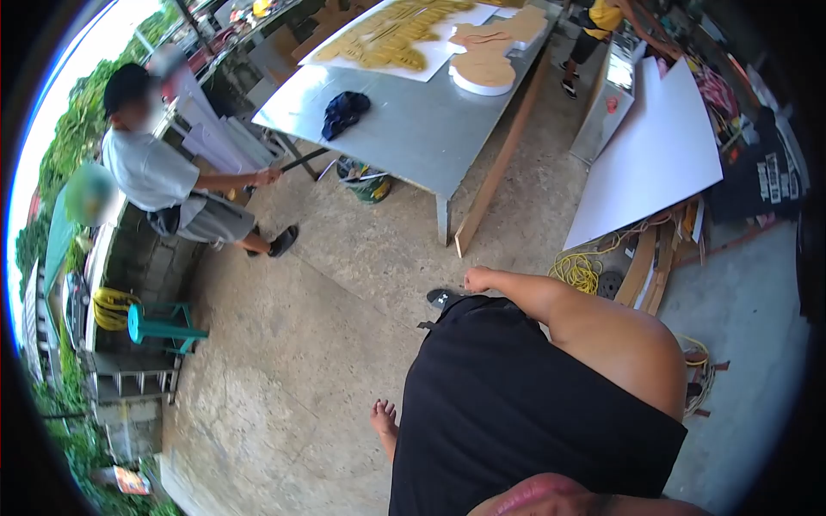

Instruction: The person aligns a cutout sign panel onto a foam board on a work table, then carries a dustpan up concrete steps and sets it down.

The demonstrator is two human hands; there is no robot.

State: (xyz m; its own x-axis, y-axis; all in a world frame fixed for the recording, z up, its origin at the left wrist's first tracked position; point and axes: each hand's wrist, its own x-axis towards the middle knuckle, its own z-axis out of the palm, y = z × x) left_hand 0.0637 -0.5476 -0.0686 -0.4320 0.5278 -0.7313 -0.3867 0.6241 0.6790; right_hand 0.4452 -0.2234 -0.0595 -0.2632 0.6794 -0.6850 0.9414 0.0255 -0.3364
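Observation:
My left hand [385, 417] hangs low beside my black shirt [525, 396], over the concrete floor. Its fingers are loosely bent and apart, with nothing in them. My right arm reaches forward across my body. At its end, my right hand [477, 278] is closed, and no object shows in it. Just below that hand is my dark shoe [440, 297]. A long wooden plank [508, 159] leans against the metal table [430, 146] ahead of the right hand. Neither hand touches the plank or the table.
On the table lie a dark cloth [346, 114], gold cut-out pieces [391, 39] and a tan-topped shape [482, 73]. A person [155, 163] stands left; another [607, 21] bends behind a white panel [654, 155]. Yellow cord [578, 273] and a green stool [163, 322] are on the floor.

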